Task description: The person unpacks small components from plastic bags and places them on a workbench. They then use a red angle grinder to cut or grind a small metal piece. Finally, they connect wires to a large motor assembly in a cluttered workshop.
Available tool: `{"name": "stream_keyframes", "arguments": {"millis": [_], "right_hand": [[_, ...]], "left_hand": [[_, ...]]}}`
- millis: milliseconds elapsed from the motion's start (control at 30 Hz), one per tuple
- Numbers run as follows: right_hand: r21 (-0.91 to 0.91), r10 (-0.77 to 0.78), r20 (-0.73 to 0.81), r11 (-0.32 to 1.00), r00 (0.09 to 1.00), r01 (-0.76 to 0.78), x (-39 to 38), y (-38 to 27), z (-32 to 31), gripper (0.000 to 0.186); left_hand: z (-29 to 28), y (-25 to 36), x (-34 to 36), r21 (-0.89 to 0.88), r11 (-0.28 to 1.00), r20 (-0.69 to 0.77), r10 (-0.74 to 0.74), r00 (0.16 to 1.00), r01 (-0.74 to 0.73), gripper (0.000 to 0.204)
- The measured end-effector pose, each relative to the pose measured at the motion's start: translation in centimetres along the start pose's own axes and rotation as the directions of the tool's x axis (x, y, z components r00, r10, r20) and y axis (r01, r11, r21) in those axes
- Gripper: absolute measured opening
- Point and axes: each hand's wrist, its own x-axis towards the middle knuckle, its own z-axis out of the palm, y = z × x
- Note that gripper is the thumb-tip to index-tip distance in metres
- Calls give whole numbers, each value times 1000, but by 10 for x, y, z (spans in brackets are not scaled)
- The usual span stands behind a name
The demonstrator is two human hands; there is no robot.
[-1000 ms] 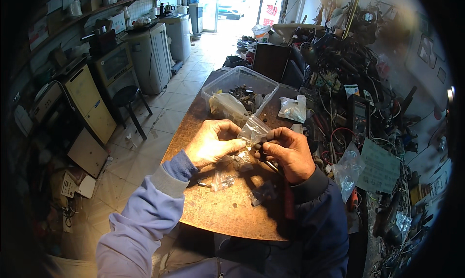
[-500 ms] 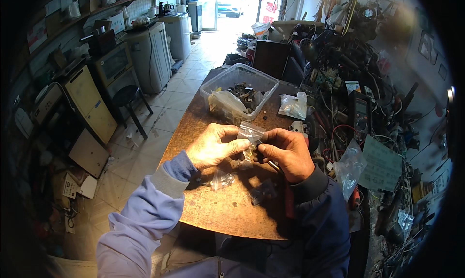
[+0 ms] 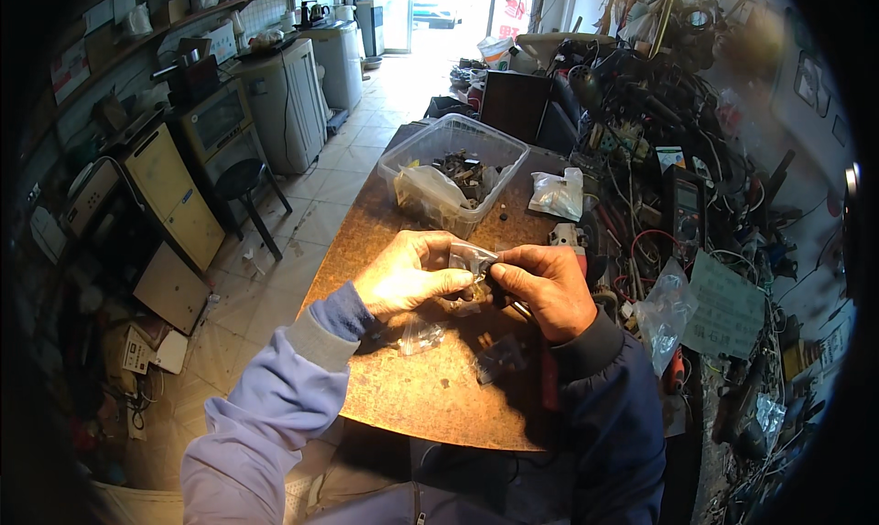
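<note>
My left hand [image 3: 417, 273] pinches a small clear zip bag [image 3: 472, 259] with thumb and fingers. My right hand [image 3: 546, 292] grips the same bag's right side, thumb near its top. Small contents in the bag are hard to make out. Below them on the worn wooden bench [image 3: 385, 388] lie another clear small bag [image 3: 422, 338] and a dark small packet [image 3: 497, 360]. A red-handled tool [image 3: 549, 383] lies beside my right wrist, partly hidden. Beyond my hands stands a clear plastic tub [image 3: 504, 191] with metal bits and bags, and a white packet [image 3: 555, 193] beside it.
A dense pile of tools and wires [image 3: 632, 95] crowds the right, with a multimeter [image 3: 685, 214] and a green sheet [image 3: 723, 305]. A power tool [image 3: 569, 243] lies behind my right hand. Appliances [image 3: 279, 104] and a black stool [image 3: 247, 182] line the left, beside a tiled walkway toward the doorway.
The small bag, earlier held more upright, is now pressed flatter and its top bent between my fingers. My right thumb has moved up onto the bag.
</note>
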Motion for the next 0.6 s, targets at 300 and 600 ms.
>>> {"name": "stream_keyframes", "arguments": {"millis": [300,600], "right_hand": [[35,-39,-65,999,997,41,-2,-7,5,11],[35,-34,14,999,999,33,-2,-5,2,12]], "left_hand": [[0,-4,1,22,998,-50,56,997,-55,30],[2,-9,3,152,968,-26,208,978,-202,26]]}}
